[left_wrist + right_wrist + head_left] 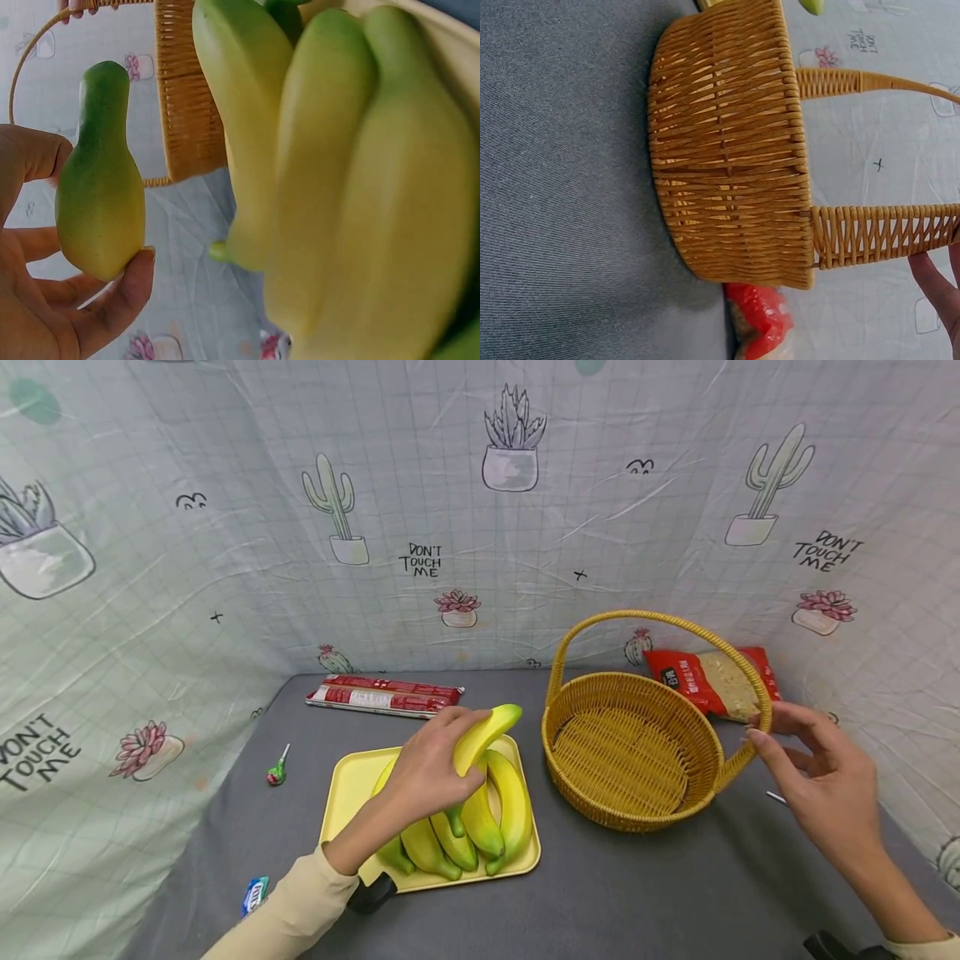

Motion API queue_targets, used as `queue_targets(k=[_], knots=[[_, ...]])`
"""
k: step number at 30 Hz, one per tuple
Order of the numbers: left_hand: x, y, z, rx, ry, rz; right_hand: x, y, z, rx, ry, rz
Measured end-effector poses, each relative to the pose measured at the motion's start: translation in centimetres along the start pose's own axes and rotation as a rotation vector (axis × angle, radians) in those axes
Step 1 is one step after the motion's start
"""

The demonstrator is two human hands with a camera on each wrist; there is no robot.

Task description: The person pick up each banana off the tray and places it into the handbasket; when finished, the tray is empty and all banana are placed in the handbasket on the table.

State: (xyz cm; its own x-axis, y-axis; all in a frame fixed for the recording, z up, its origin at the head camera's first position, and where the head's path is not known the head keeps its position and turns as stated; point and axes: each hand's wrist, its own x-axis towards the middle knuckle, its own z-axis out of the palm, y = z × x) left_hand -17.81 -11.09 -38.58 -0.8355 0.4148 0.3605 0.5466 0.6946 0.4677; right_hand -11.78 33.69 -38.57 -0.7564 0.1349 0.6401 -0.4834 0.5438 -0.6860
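The left hand [435, 764] grips a banana [487, 735] above a yellow tray [347, 793] of bananas [516, 810]; the right hand [832, 772] pinches the handle [637, 614] of a wicker basket [618, 764]. On the bench [600, 902], a lollipop [277, 772] lies left of the tray, a red-and-white packet [386, 695] behind it, and a red bag [720, 681] behind the basket.

Bananas [515, 810] — at least six; one basket [622, 760], one tray [351, 785], one green lollipop [277, 772], two red packs [386, 696], one blue packet [255, 894].
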Motion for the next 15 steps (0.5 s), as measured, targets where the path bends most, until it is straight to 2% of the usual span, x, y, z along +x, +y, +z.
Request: queue_targets(k=[9, 11, 15], knots=[[1.7, 2.1, 1.6, 0.0, -0.026, 0.046, -0.2, -0.1, 0.1, -0.015, 0.006, 0.01], [2.1, 2.5, 1.9, -0.006, -0.036, 0.057, -0.1, -0.1, 0.1, -0.001, 0.004, -0.013], [3.2, 3.1, 2.5, -0.018, -0.064, 0.076, -0.1, -0.3, 0.1, 0.002, -0.003, -0.011]])
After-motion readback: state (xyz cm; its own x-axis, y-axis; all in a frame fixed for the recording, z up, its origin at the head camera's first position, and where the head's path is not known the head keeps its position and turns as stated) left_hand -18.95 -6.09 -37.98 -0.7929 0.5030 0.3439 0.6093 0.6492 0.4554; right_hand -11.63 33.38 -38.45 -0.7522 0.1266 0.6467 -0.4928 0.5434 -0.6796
